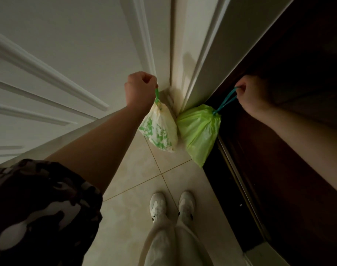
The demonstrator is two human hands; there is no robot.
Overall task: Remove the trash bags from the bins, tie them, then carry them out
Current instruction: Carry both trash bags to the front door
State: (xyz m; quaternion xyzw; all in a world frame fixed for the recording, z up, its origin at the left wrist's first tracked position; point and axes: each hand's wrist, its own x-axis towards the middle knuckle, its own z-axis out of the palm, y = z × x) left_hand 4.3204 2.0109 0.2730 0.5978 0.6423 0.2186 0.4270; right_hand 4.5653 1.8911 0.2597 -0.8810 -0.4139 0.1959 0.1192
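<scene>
1. The floor is glossy cream ceramic tile (137,181) with thin dark grout lines crossing at the middle of the frame; the light is dim.
2. A white panelled door (54,60) with raised mouldings fills the upper left, and a white door frame (198,54) runs up the top centre, the two meeting in a corner just behind the bags.
3. A dark brown wooden door (279,146) takes up the right side, with a metal strip along its lower edge.
4. The left hand (140,89), at upper centre, is curled into a fist around the green drawstring loop of a white plastic trash bag printed with green patches (160,129); the bag hangs below the fist, its neck gathered shut, so its contents cannot be seen.
5. The right hand (253,95), at upper right, has its fingers clenched around the teal drawstring of a plain lime-green plastic trash bag (199,131), which hangs cinched closed and opaque.
6. The two bags hang side by side at centre frame, touching or nearly so, above the tile.
7. A camouflage-patterned short sleeve (39,208) fills the lower left; white sneakers (158,205) and pale trousers (171,246) show at bottom centre.
</scene>
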